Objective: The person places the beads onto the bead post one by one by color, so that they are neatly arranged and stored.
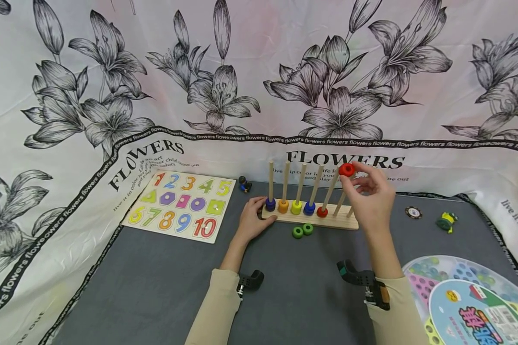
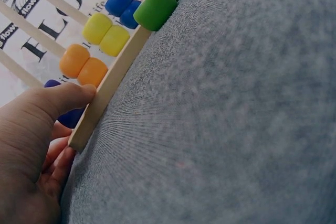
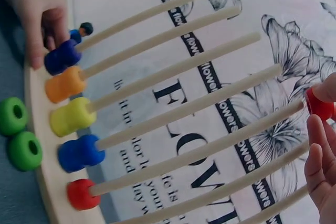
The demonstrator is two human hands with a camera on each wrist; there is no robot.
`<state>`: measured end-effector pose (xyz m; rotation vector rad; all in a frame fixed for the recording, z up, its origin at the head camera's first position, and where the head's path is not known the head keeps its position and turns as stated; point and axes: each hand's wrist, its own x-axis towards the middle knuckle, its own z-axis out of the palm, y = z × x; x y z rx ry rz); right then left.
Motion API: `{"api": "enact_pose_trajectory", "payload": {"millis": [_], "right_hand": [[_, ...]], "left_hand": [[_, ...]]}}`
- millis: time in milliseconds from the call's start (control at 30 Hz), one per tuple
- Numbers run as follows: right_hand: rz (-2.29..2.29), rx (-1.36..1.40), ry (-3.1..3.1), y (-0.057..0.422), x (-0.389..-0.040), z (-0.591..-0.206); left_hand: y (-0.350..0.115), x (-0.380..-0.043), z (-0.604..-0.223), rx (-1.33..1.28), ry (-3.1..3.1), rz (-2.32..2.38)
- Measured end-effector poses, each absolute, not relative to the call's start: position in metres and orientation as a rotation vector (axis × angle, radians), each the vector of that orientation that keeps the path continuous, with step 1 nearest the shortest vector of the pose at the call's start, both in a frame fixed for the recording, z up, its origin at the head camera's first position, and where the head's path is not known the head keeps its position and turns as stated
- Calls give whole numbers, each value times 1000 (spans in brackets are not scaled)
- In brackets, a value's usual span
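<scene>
A wooden peg rack (image 1: 336, 222) with a row of upright pegs stands on the dark cloth. Beads in dark blue (image 3: 62, 56), orange (image 3: 65, 84), yellow (image 3: 72, 117) and blue (image 3: 80, 152) sit in pairs on its pegs; one red bead (image 3: 83, 194) sits low on the following peg. My left hand (image 1: 253, 220) grips the rack's left end between thumb and fingers. Up at the top of the red bead's peg, my right hand (image 1: 373, 194) pinches another red bead (image 1: 347, 169). Two green beads (image 1: 302, 231) lie in front of the rack.
A number puzzle board (image 1: 179, 206) lies to the left, with a small dark figure (image 1: 244, 184) beside the rack. On the right are a poker chip (image 1: 413, 212), a green frog toy (image 1: 446, 221) and a round packaged game board (image 1: 418, 268). A flower-printed cloth (image 1: 241, 72) hangs behind.
</scene>
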<state>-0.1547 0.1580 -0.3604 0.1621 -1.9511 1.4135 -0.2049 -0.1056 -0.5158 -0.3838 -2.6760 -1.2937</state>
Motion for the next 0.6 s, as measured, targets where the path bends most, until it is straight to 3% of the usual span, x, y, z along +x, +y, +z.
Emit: {"api": "enact_pose_trajectory", "payload": {"millis": [600], "right_hand": [[1292,149,-2069,153,-162,-346]], "left_hand": [[-105,-204,-513,-389,-2666,-1292]]}}
